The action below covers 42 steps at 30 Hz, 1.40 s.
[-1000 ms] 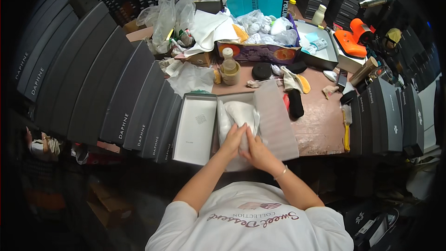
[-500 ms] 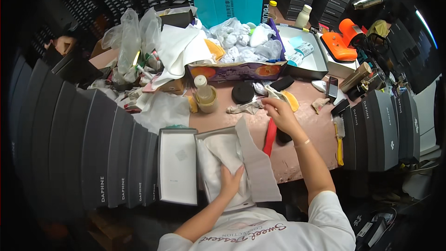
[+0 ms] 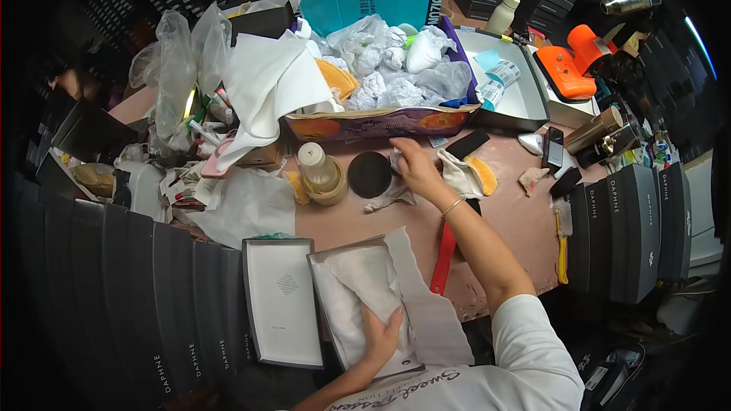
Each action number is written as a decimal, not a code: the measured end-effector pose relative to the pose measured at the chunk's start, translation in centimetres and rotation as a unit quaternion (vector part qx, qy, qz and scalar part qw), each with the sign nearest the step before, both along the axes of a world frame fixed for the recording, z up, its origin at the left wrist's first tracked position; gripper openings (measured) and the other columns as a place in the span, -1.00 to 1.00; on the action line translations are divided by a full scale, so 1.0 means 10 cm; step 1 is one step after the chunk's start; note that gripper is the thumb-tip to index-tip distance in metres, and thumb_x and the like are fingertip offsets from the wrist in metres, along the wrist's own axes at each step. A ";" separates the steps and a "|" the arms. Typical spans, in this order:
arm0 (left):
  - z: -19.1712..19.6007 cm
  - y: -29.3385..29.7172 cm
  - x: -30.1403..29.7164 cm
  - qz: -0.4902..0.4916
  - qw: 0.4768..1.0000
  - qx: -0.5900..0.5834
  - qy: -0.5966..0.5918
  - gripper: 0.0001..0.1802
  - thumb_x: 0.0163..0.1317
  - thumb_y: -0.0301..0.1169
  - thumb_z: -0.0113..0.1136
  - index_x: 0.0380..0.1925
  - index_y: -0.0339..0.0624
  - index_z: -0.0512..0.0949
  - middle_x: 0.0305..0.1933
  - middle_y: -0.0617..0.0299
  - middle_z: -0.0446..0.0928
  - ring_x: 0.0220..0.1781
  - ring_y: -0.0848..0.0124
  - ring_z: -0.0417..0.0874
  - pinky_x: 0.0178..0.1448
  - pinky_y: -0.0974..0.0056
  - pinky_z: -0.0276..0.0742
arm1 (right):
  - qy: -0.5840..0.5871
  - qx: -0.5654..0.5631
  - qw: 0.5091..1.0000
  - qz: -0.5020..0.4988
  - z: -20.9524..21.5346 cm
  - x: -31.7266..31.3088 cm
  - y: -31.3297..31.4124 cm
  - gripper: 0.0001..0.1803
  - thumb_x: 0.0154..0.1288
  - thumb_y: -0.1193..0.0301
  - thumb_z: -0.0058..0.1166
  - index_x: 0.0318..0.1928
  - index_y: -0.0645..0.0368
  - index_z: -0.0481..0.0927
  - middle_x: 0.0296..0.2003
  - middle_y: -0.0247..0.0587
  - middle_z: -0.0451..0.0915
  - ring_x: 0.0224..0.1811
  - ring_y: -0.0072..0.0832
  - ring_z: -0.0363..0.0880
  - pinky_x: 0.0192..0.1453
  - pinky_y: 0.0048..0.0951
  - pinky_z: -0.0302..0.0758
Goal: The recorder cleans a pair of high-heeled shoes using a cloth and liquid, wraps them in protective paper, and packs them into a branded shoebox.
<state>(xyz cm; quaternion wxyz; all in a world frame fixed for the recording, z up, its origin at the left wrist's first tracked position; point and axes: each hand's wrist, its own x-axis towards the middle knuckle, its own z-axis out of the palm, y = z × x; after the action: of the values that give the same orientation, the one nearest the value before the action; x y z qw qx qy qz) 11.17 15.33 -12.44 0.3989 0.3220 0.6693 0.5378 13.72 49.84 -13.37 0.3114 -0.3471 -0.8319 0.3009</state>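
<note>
My left hand lies flat on white tissue paper inside an open shoe box at the near table edge. The box's lid rests upside down just left of it. My right hand reaches forward over the table and pinches a small crumpled grey cloth beside a round black disc. A cream bottle with a white cap stands left of the disc. A white and yellow cloth lies right of my right hand.
A long box full of crumpled white paper sits at the back. A red strip lies under my right forearm. Stacks of dark shoe boxes line the left, more dark shoe boxes the right. An orange tool sits far right.
My right hand left the box and reached forward to the grey cloth by the black disc. My left hand stayed on the tissue paper in the box.
</note>
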 end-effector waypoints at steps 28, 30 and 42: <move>0.04 0.04 -0.03 -0.009 0.999 0.028 0.018 -0.33 0.18 -0.36 0.24 0.21 -0.43 0.20 0.18 -0.17 0.24 0.23 -0.04 0.27 0.34 0.08 0.15 | -0.264 -0.026 0.955 -0.134 -0.20 0.23 0.20 -0.65 -0.07 0.25 0.37 -0.33 0.17 0.57 -0.28 -0.04 0.57 -0.13 -0.07 0.56 -0.09 -0.12 0.50; 0.04 0.03 -0.04 -0.010 1.000 0.021 0.016 -0.31 0.18 -0.35 0.24 0.23 -0.42 0.19 0.21 -0.19 0.22 0.25 -0.06 0.26 0.34 0.08 0.15 | -0.258 -0.052 0.958 -0.112 -0.19 0.22 0.22 -0.62 -0.04 0.30 0.33 -0.23 0.16 0.51 -0.30 -0.01 0.56 -0.17 -0.05 0.57 -0.12 -0.11 0.50; 0.09 0.05 -0.05 -0.004 0.999 0.033 0.021 -0.28 0.20 -0.37 0.23 0.27 -0.43 0.13 0.25 -0.21 0.17 0.27 -0.06 0.25 0.36 0.09 0.15 | -0.386 0.245 0.889 -0.003 -0.23 0.08 0.49 -0.86 0.16 0.46 -0.06 -0.40 0.18 0.58 -0.38 -0.02 0.58 -0.34 -0.16 0.64 -0.29 -0.19 0.58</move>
<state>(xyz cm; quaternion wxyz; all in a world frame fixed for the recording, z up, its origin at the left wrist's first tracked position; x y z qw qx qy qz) 10.68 15.85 -11.52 0.3759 0.3488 0.6584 0.5509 14.47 54.76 -15.69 0.0413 -0.3511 -0.9327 -0.0715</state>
